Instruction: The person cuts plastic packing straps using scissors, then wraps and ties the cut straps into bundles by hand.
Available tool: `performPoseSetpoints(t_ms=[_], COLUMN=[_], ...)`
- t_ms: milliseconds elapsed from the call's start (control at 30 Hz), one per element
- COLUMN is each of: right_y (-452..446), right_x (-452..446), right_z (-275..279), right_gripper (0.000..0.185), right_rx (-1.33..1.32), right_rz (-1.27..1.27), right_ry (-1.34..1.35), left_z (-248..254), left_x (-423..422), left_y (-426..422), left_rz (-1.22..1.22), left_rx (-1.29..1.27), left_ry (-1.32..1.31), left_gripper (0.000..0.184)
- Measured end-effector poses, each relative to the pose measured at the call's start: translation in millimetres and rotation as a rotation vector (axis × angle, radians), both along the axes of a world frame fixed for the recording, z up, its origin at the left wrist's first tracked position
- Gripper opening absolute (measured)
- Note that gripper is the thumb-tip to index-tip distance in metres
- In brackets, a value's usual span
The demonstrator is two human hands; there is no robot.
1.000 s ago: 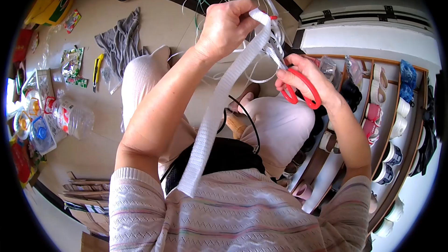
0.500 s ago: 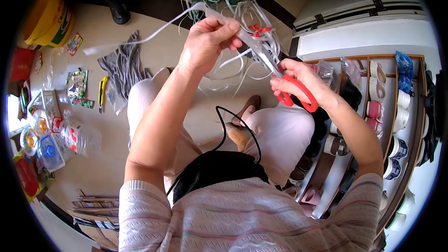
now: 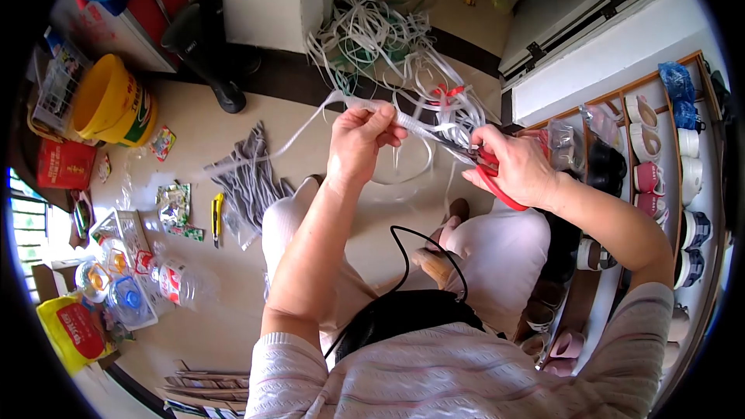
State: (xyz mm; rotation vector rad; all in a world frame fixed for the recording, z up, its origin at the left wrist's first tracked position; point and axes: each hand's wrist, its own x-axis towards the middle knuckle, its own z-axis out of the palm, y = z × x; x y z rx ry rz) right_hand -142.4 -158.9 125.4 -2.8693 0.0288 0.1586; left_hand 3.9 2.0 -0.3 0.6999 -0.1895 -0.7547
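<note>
Since the earliest frame, white strap's (image 3: pixel 417 125) tail has swung from above the lap to the left. Strap now lies on the near side of the tangle (image 3: pixel 376 27). Left hand (image 3: pixel 358 140) pinches it narrowly, probably steadying it for the blades; right hand (image 3: pixel 516 163) closes around red-handled scissors (image 3: pixel 497 189). Bucket (image 3: pixel 116 112), left of tangle: print illegible.

Daylight enters through a barred window (image 3: pixel 29 237) at the far left, over a beige tiled floor (image 3: pixel 225 295) with dark border strips, while a wooden-framed shoe rack (image 3: pixel 594 295) stands against the white wall (image 3: pixel 613 58) at right.
</note>
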Motion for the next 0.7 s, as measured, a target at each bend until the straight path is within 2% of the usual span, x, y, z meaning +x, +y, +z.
performPoseSetpoints(t_ms=[67,200,333,433,567,667,700], right_y=[-1,-4,3,0,-13,-10,-9], right_x=[-1,-5,-3,2,4,12,14], right_z=[2,0,7,7,-11,11,16], right_gripper=[0.038,0.037,0.039,0.043,0.045,0.042,0.039], right_rx=[-0.149,-0.216,-0.229,-0.006,0.473,0.786,0.746], right_rz=[0.076,0.094,0.077,0.09,-0.003,-0.284,-0.25], right_ry=[-0.11,-0.149,-0.069,0.029,0.203,0.584,0.581], left_z=[0,0,2,0,0,0,1], left_x=[-1,-1,-1,-2,-1,-1,-1], left_y=[0,-2,-1,0,1,1,1], left_rz=[0.008,0.026,0.013,-0.022,-0.075,-0.085,-0.079], left_rx=[-0.006,-0.017,-0.03,-0.053,-0.056,-0.095,-0.092], left_ry=[-0.022,-0.035,-0.03,-0.055,-0.078,-0.057,-0.05], left_gripper=[0.011,0.011,0.011,0.011,0.011,0.012,0.012])
